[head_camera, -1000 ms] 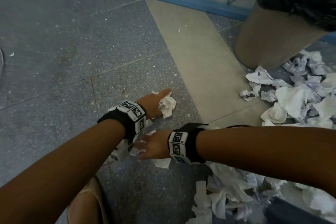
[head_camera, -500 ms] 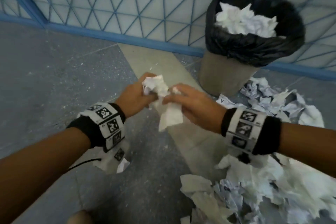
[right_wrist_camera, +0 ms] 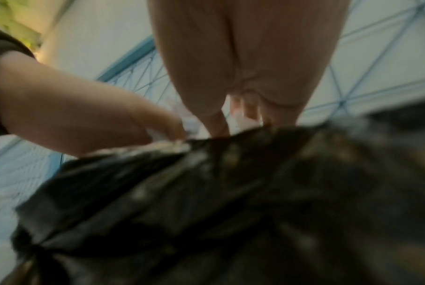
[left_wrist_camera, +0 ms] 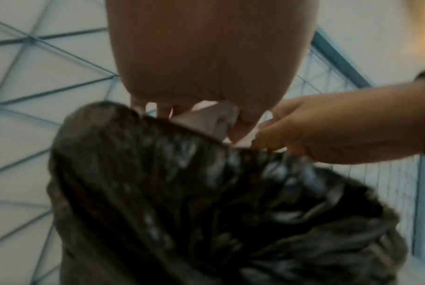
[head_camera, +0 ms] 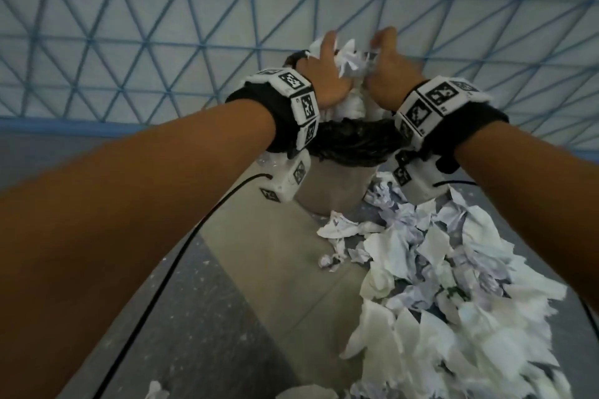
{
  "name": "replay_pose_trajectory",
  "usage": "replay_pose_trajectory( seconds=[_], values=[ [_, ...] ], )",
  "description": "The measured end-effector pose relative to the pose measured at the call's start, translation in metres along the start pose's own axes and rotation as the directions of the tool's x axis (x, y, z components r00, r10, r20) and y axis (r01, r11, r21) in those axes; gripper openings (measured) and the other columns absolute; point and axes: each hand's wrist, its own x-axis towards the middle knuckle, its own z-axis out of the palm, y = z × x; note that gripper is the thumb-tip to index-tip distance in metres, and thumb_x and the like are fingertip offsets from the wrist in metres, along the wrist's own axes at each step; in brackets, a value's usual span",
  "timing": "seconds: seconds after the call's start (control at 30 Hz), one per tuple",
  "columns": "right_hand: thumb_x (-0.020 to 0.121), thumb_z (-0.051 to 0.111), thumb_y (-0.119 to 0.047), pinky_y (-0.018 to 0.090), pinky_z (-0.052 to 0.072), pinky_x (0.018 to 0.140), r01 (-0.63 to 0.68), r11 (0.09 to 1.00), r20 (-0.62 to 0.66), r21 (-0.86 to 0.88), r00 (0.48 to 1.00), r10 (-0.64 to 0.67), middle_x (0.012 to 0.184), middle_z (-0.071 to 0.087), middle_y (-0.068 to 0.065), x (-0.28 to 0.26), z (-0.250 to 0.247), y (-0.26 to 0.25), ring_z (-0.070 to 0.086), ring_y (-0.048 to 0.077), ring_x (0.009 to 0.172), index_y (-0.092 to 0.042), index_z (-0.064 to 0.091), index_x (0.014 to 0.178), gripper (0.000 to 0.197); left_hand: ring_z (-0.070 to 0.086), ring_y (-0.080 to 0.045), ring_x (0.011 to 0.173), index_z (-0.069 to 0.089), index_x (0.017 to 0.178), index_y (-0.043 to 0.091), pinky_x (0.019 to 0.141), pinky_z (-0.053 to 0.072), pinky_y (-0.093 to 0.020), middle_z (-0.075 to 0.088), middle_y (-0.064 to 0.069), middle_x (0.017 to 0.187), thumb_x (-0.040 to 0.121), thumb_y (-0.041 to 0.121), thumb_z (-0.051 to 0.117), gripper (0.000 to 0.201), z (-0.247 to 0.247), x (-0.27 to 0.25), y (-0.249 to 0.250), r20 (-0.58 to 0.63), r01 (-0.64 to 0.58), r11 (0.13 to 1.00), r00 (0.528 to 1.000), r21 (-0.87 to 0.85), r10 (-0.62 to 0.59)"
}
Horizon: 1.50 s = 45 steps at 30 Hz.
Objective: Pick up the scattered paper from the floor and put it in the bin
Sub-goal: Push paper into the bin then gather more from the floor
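Wall [head_camera: 162, 26] behind: pale panels crossed by a blue triangular lattice, blue strip at its foot. Floor [head_camera: 201, 317]: grey speckled stone slabs with one smooth beige band running toward the bin. Heap of scattered paper [head_camera: 437, 285] on the floor to your right, crumpled and torn white sheets, some faintly printed, reaching the bin's base. Bin [head_camera: 334, 185]: round, tan, smooth-sided, with a glossy wrinkled black liner [head_camera: 350, 139] folded over the rim. Both your forearms reach over it, each with a black wristband carrying white blocks with black square markers. Your left hand [head_camera: 325, 74] and right hand [head_camera: 390, 71] sit side by side above the bin mouth, with a crumpled paper wad [head_camera: 348, 65] between them; fingers loosely spread around it, partly extended. Whether either hand truly grips the wad, you cannot tell: wrist views are blurred, showing palms above the liner's creased sheen
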Motion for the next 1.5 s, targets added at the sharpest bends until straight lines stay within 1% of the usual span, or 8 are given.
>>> replay_pose_trajectory(
  seconds=[0.17,0.33,0.5,0.7,0.87,1.0,1.27,1.5],
  values=[
    [0.094,0.041,-0.022,0.038,0.042,0.098,-0.018,0.957,0.421,-0.291,0.895,0.145,0.13,0.056,0.021,0.009,0.022,0.005,0.052,0.036,0.12,-0.001,0.057,0.119,0.036,0.051,-0.03,0.123,0.051,0.127,0.0,0.107,0.04,-0.038,0.055,-0.019,0.132,0.096,0.039,0.037,0.052,0.015,0.005,-0.016,0.349,-0.07,0.919,0.934,0.387,-0.076],
    [0.087,0.037,-0.017,0.038,0.035,0.103,0.116,0.978,-0.06,-0.175,0.99,-0.128,0.132,0.051,0.021,-0.007,0.015,-0.014,0.046,0.036,0.123,-0.002,0.051,0.123,0.042,0.038,-0.028,0.134,0.036,0.138,0.002,0.099,0.02,-0.029,0.039,-0.018,0.147,0.102,0.023,0.022,0.044,-0.002,-0.011,-0.002,0.232,-0.159,0.938,0.969,0.308,0.088],
    [0.086,0.043,-0.02,0.034,0.033,0.087,0.442,0.895,-0.424,-0.054,0.802,-0.421,0.107,0.056,0.026,-0.063,0.034,-0.039,0.045,0.029,0.104,0.003,0.056,0.103,0.032,0.038,-0.023,0.135,0.023,0.145,0.012,0.114,0.029,-0.028,0.04,-0.004,0.146,0.08,0.05,0.051,0.081,-0.032,-0.051,-0.039,-0.021,-0.246,0.968,0.969,-0.05,0.245],
    [0.078,0.047,-0.012,0.038,0.029,0.071,0.705,0.707,0.123,-0.067,0.709,-0.695,0.085,0.056,0.023,-0.132,0.098,-0.015,0.036,0.027,0.083,-0.007,0.051,0.085,0.009,0.045,-0.014,0.111,0.044,0.125,0.005,0.089,0.032,-0.003,0.048,-0.012,0.129,0.067,0.046,0.064,0.074,0.0,-0.189,-0.166,0.04,-0.07,0.97,0.996,-0.235,0.081],
    [0.08,0.063,-0.012,0.049,0.042,0.091,0.415,0.893,0.524,-0.177,0.808,-0.272,0.119,0.048,0.029,-0.145,0.148,0.044,0.044,0.046,0.112,-0.006,0.055,0.118,0.039,0.035,-0.024,0.125,0.041,0.127,0.032,0.107,0.036,-0.036,0.035,-0.001,0.131,0.077,0.043,0.069,0.059,0.025,-0.307,-0.242,0.716,0.027,0.948,0.648,0.317,-0.258],
    [0.071,0.068,-0.052,0.054,0.026,0.11,0.299,0.867,0.744,-0.398,0.659,0.114,0.146,0.019,0.018,-0.139,0.167,0.063,0.021,0.046,0.133,-0.035,0.028,0.139,0.081,0.036,-0.019,0.112,0.043,0.118,0.037,0.102,0.041,-0.039,0.028,0.009,0.112,0.071,0.039,0.071,0.055,0.038,-0.353,-0.249,0.81,0.01,0.951,0.521,0.309,-0.269],
    [0.086,0.054,-0.003,0.043,0.039,0.089,0.44,0.893,0.692,-0.095,0.674,-0.258,0.115,0.05,0.028,-0.157,0.178,0.04,0.052,0.042,0.103,0.0,0.059,0.11,0.024,0.046,0.003,0.073,0.059,0.099,0.023,0.079,0.043,-0.024,0.044,0.011,0.085,0.084,0.035,0.049,0.022,0.058,-0.358,-0.222,0.617,0.108,0.994,0.78,0.036,-0.107],
    [0.086,0.057,-0.006,0.04,0.037,0.084,0.409,0.912,0.622,0.026,0.708,-0.335,0.114,0.049,0.028,-0.173,0.163,0.025,0.052,0.038,0.101,0.0,0.059,0.112,0.026,0.043,-0.02,0.119,0.053,0.123,0.021,0.103,0.038,-0.027,0.041,-0.006,0.132,0.093,0.022,0.048,0.03,0.115,-0.344,-0.116,0.576,0.09,0.988,0.818,-0.125,-0.002]
  ],
)
